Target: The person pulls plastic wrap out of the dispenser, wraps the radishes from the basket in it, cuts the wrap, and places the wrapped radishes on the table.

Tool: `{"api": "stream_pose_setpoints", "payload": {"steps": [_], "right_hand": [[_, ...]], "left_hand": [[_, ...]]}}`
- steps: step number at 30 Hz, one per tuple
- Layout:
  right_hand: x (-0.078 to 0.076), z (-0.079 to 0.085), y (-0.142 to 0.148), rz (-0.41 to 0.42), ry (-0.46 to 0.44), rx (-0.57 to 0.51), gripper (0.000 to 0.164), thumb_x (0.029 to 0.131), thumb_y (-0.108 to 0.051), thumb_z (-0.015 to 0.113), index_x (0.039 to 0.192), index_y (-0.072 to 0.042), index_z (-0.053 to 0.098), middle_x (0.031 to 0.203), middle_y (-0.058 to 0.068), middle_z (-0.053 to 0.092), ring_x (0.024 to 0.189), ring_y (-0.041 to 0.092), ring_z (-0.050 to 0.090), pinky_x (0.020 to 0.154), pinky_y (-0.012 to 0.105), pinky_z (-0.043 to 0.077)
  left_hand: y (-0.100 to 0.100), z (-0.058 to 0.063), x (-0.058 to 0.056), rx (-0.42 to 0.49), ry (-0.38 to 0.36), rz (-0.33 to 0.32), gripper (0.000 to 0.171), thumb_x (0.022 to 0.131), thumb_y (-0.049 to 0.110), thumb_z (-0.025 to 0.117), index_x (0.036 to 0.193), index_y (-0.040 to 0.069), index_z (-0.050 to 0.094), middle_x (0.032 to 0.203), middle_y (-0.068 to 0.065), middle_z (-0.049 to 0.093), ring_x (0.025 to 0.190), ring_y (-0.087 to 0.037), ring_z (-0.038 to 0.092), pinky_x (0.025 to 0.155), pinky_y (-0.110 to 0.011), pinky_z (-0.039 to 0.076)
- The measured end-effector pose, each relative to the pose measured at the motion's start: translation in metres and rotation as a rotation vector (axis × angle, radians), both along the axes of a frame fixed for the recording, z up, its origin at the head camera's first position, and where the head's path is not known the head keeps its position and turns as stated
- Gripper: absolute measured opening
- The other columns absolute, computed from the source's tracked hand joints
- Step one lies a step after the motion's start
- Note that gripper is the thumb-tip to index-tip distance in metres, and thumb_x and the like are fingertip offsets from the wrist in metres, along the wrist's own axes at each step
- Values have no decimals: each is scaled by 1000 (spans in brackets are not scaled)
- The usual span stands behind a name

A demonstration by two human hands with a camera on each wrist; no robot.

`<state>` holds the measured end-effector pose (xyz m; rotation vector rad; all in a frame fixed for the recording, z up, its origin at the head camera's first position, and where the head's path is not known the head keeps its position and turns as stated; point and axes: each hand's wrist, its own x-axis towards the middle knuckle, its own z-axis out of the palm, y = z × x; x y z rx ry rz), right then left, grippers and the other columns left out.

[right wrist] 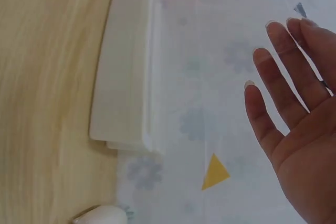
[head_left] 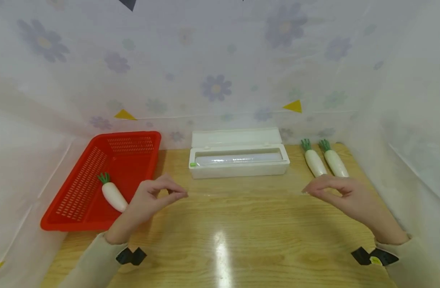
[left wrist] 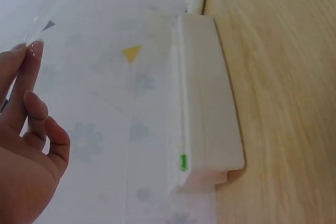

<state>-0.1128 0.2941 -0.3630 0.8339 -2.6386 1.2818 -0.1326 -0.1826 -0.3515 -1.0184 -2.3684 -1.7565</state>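
Note:
A sheet of clear cling film [head_left: 212, 195] is stretched between the two hands, showing mostly as a faint shiny edge. My left hand [head_left: 151, 198] pinches one end between thumb and forefinger; in the left wrist view the film glints at the fingertips [left wrist: 35, 48]. At the other end, my right hand [head_left: 344, 196] pinches the film with thumb and index finger, its other fingers extended in the right wrist view. Behind the film stands a white cling film dispenser box [head_left: 239, 172] with its lid [head_left: 237, 138] raised, a film roll [head_left: 238, 158] inside and a green slider [head_left: 193, 164].
A red plastic basket [head_left: 153, 160] at the left holds one white radish [head_left: 114, 197] with green leaves. Two more white radishes, a left one [head_left: 315, 163] and a right one [head_left: 336, 163], lie at the back right. Flowered sheeting [head_left: 216, 48] encloses the wooden table [head_left: 183, 248].

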Motion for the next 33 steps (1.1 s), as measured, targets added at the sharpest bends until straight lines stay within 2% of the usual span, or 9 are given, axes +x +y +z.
{"api": "stream_pose_setpoints", "payload": {"steps": [3,6,9,11,15,20,25,28,33], "right_hand": [[11,-18,1,123,89,16,38,79,10,66,105,-17,70,106,0,67,100,11,60,81,14,44],[17,-37,0,197,188,31,45,72,11,71,104,-20,70,108,0,65,100,12,59,80,13,43],[20,-58,-2,267,272,61,47,69,7,75,105,-23,68,108,-1,63,97,10,58,77,12,43],[19,-72,-3,303,320,91,46,70,3,77,105,-24,67,107,-2,62,94,10,58,77,12,43],[18,-96,-4,310,394,204,38,73,-5,76,104,-25,68,106,-5,63,94,10,59,86,13,39],[16,-119,-5,305,457,309,34,74,-9,76,105,-22,70,108,-6,63,96,12,60,87,23,42],[21,-133,-6,281,472,407,31,77,-16,74,108,-20,69,110,-7,65,100,14,60,84,32,44],[22,-138,-7,283,489,383,28,77,-16,74,105,-18,71,109,-4,66,101,18,60,84,35,43],[23,-142,-11,249,470,316,14,79,-14,73,93,-18,72,103,-5,64,93,15,59,81,30,43]], "left_hand": [[0,-12,11,-32,78,-57,23,77,-9,69,92,8,73,78,0,65,72,-12,49,58,-28,38],[-1,-29,17,-40,149,-121,26,74,-11,71,92,8,73,78,1,65,72,-11,49,57,-28,40],[-2,-49,22,-50,158,-176,28,73,-8,73,93,11,73,81,2,66,74,-12,50,59,-28,42],[-5,-69,22,-70,161,-196,29,73,-6,74,94,14,73,84,3,67,76,-11,52,62,-28,43],[-7,-106,21,-193,169,-179,27,74,2,76,94,20,74,89,12,67,83,-4,52,70,-22,42],[-3,-136,21,-419,282,-120,18,77,14,76,90,26,74,94,21,66,88,0,49,76,-20,34],[3,-150,25,-529,408,-115,12,79,19,75,88,27,73,95,17,66,88,-3,50,75,-25,33],[4,-153,28,-528,432,-127,11,78,17,75,86,25,73,94,13,65,87,-5,50,72,-24,36],[4,-152,31,-553,484,-119,12,78,18,75,88,25,74,93,14,66,85,-4,49,71,-22,35]]}}
